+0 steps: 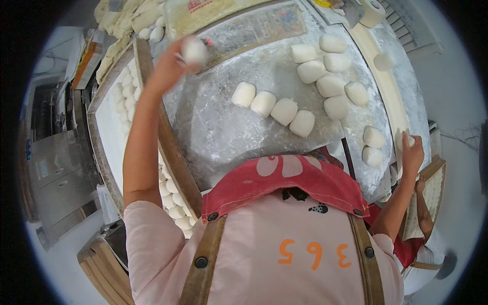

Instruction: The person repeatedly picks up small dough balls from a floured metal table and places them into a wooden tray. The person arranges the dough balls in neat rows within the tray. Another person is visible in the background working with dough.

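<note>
My left hand (173, 63) is raised over the far left of the floured worktop (213, 129). It is blurred, with a round white dough piece (193, 51) at its fingers. Far to the right, my right hand (413, 152) grips another dough piece (408, 142) at the near end of a pale conveyor belt (385, 91). Four dough pieces stand in a slanting row, one of them a smooth rounded cylinder (263, 103), in the middle of the worktop. Several more form a cluster (329, 86) nearer the belt. Two dough pieces (373, 146) sit beside the belt, left of my right hand.
A wooden-rimmed tray (171, 152) with rows of dough pieces lies under my left arm. A large dough mass (126, 19) rests at the far left. One dough piece (383, 62) rides the belt. At right, another person's arm (423, 209) reaches beside a filled tray (438, 183).
</note>
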Available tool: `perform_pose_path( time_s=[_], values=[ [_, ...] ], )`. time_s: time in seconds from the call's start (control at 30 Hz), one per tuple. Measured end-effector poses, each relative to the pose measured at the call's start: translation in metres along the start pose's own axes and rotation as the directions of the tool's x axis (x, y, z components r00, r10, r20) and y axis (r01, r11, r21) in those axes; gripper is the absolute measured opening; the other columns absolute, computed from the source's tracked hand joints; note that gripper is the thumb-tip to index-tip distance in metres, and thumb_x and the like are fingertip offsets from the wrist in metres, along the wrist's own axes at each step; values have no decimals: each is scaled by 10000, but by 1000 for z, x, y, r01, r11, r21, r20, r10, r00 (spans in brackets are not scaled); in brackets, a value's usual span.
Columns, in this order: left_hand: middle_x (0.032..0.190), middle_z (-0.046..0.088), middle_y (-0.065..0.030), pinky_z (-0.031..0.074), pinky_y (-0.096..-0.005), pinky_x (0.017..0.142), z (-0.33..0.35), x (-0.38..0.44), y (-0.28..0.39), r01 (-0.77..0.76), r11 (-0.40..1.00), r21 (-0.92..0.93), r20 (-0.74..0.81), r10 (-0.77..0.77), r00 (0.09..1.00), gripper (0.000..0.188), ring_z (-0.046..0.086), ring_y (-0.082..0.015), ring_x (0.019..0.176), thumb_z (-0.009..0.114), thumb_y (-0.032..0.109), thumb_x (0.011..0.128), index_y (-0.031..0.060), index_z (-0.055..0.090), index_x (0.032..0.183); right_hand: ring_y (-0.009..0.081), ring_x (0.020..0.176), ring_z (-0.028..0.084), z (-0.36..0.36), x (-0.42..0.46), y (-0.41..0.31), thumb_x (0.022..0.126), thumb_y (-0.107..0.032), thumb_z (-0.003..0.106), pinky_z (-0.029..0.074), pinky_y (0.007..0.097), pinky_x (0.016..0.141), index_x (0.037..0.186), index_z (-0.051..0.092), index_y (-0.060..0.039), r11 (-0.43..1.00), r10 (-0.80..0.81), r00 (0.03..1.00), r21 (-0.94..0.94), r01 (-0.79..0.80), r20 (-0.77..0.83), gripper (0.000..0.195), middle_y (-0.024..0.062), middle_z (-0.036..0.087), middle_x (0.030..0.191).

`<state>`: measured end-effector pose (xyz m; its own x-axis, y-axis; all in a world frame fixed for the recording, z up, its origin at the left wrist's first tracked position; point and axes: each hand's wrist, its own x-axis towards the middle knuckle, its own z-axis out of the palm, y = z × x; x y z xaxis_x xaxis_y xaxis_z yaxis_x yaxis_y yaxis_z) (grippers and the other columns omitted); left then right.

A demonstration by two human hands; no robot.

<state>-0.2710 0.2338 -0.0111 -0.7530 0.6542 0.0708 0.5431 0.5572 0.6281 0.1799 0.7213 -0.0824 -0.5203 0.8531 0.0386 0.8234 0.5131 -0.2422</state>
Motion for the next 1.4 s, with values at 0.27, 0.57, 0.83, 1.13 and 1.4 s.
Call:
perform_pose_path(
  time_s=[0.27, 0.57, 0.83, 1.13, 1.4],
  values=[
    [1412, 471, -140, 412, -409, 1018, 47, -25, 55, -238, 971, 33, 220, 225, 949, 700, 494, -261, 1258, 737, 153, 797, 108, 425, 1422, 404, 930, 652, 8, 12, -32, 857, -386, 650, 500, 441, 793, 1241, 525, -78, 981, -194, 981, 2, 194, -33, 508, 223, 673, 985],
    [1279, 530, -40, 465, -517, 836, 138, -40, 65, -349, 915, 200, 377, 257, 890, 663, 517, -272, 1174, 810, 130, 664, 186, 533, 1264, 386, 978, 650, 11, 38, -75, 880, -307, 600, 504, 434, 839, 1388, 423, -186, 948, -315, 946, 67, 311, 71, 552, 209, 663, 1071],
    [1328, 522, -69, 392, -561, 963, 140, -49, 100, -366, 882, 296, 475, 197, 858, 827, 491, -274, 1241, 848, 187, 627, 220, 464, 1358, 382, 985, 650, 15, 49, -83, 893, -327, 603, 504, 426, 841, 1353, 464, -174, 941, -303, 953, 165, 296, 19, 505, 200, 666, 1088],
    [1316, 553, -79, 370, -418, 1066, 74, -17, 104, -207, 962, -179, 299, 254, 920, 628, 527, -226, 1208, 704, 100, 803, 158, 471, 1383, 391, 957, 652, 18, 30, -228, 876, -349, 615, 507, 448, 827, 1283, 498, -198, 680, -574, 813, 499, 537, -92, 450, 183, 683, 1050],
    [1266, 569, -116, 448, -334, 933, 53, -17, 46, 119, 990, -74, 18, -118, 993, 427, 566, -201, 1087, 635, 195, 914, 64, 543, 1309, 348, 1124, 580, 92, -4, -349, 833, -251, 646, 485, 452, 904, 1118, 648, -101, 437, -887, 461, 280, 855, -22, 322, 148, 644, 1168]
  ],
)
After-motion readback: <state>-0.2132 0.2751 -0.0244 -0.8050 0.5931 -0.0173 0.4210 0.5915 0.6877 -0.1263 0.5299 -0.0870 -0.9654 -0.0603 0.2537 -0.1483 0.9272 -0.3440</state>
